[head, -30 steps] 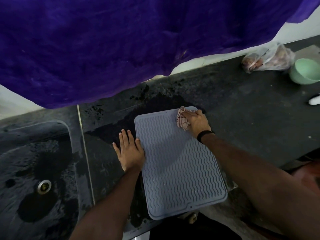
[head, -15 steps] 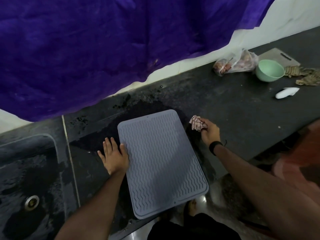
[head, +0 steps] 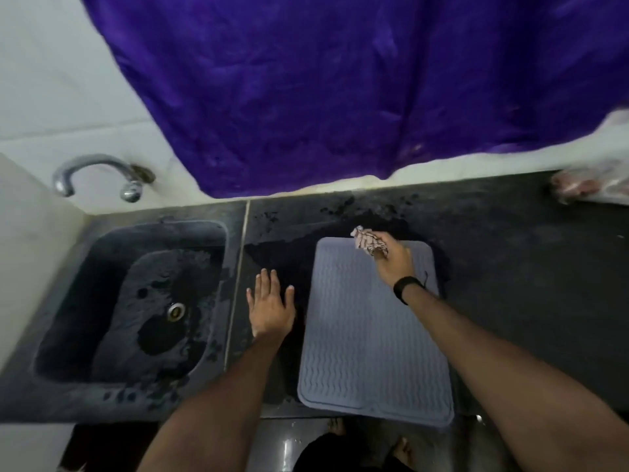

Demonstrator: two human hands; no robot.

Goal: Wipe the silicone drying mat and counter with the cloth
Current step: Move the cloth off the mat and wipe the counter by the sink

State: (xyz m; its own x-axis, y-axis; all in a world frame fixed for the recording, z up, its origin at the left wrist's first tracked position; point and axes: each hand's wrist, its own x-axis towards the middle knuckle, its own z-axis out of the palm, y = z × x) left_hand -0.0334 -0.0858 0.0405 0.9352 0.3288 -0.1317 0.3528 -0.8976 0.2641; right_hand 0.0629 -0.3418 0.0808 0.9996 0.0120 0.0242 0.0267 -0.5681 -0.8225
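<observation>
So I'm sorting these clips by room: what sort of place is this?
Most likely a home kitchen: a curved chrome tap over a dark stone sink, a black stone counter, and a grey ribbed silicone drying mat being wiped with a crumpled checked cloth.

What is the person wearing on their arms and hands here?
Both forearms are bare, with no sleeves or gloves in view. The right hand has a black band around the wrist, a thin dark strand sticking out beside it. The left hand and its wrist carry nothing.
</observation>
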